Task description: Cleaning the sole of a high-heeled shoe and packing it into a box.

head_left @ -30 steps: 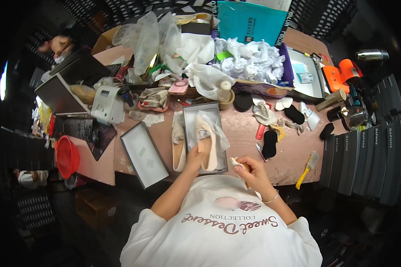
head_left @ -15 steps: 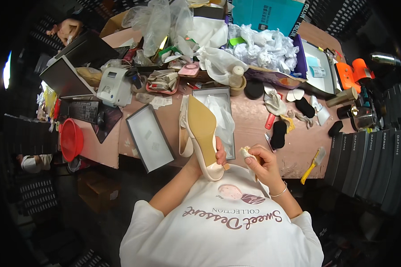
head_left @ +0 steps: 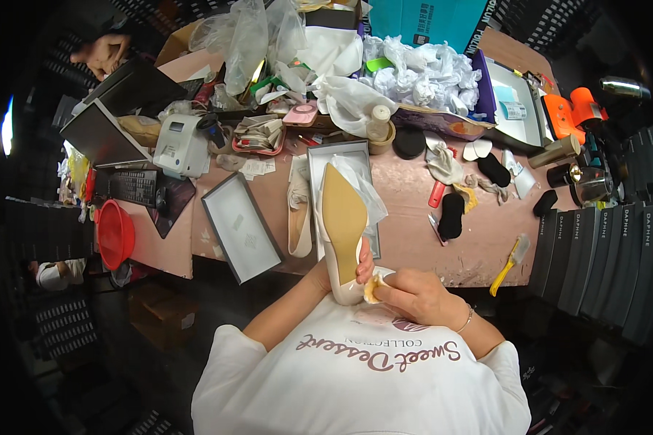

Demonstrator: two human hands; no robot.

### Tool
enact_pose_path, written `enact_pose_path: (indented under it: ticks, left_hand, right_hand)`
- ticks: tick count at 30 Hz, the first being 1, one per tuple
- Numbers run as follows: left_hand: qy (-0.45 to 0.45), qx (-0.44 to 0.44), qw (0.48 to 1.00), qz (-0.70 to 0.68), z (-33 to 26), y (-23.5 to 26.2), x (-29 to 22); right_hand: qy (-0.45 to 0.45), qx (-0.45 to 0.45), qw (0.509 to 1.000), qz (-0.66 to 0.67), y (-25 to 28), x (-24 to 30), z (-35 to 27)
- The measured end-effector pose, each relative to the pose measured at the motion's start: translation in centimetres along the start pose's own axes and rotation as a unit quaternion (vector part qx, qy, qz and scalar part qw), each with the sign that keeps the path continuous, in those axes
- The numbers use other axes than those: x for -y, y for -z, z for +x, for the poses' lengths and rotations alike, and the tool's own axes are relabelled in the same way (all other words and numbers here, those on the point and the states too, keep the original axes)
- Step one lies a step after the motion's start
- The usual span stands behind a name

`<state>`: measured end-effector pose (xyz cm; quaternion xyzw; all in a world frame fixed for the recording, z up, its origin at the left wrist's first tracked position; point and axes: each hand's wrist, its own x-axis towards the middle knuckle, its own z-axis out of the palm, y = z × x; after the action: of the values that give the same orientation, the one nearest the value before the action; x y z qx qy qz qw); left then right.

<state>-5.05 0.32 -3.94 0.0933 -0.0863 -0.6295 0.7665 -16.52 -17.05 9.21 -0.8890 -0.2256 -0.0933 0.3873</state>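
Note:
My left hand (head_left: 365,262) is closed round the heel end of a pale cream pointed shoe (head_left: 343,210), which it holds sole up over the table's near edge. With bent fingers my right hand (head_left: 422,299) pinches a small crumpled yellow-and-white cloth (head_left: 374,288) against the heel. The shoe's upper is mostly hidden below its tan sole. Just left of it on the table lies another pale shoe (head_left: 300,225), with paper stuffed in its toe. Behind the held shoe is an open grey shoebox (head_left: 374,156) with white tissue in it.
A grey box lid (head_left: 241,228) lies left of the shoes. To the right are a yellow-handled brush (head_left: 509,264), a red-handled tool (head_left: 436,194) and black pads (head_left: 452,216). Stacked dark boxes (head_left: 595,254) stand at the far right. A red basin (head_left: 116,233) is at left.
My right hand has moved left and down, bringing the cloth onto the shoe's heel. The held shoe has shifted slightly right and turned more upright, uncovering the other shoe.

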Motion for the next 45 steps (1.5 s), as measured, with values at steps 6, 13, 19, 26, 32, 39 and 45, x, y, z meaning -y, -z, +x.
enact_pose_path:
  ticks: [6, 13, 19, 26, 32, 39, 45]
  left_hand:
    - [-0.007, 0.223, 0.973, -0.066, 0.2, 0.3, -1.6]
    - [0.086, 0.285, 0.954, -0.049, 2.4, -0.9, -3.1]
    - [-0.057, -0.107, 0.973, 0.194, 0.3, -2.8, -4.5]
    - [-0.105, -0.125, 0.967, 0.196, 0.6, -7.3, -4.9]
    - [-0.079, -0.162, 0.955, 0.237, -0.4, -5.7, -3.7]
    - [-0.086, -0.176, 0.957, 0.215, -1.4, -3.9, -3.4]
    - [-0.068, -0.249, 0.937, 0.234, -1.1, -3.7, -1.9]
  right_hand:
    - [-0.150, -0.063, 0.986, 0.041, -0.5, -3.2, -3.1]
    - [-0.260, -0.378, 0.652, 0.603, 0.2, -7.0, 1.3]
    - [-0.251, -0.404, 0.587, 0.655, -2.8, -11.0, 0.7]
    - [-0.239, -0.426, 0.639, 0.594, -1.6, -9.3, 1.9]
    - [-0.208, -0.437, 0.625, 0.613, -4.4, -7.8, 2.6]
    - [-0.232, -0.223, 0.625, 0.711, -4.1, -8.6, -3.2]
    - [-0.366, -0.239, 0.562, 0.702, -7.7, -4.1, -2.8]
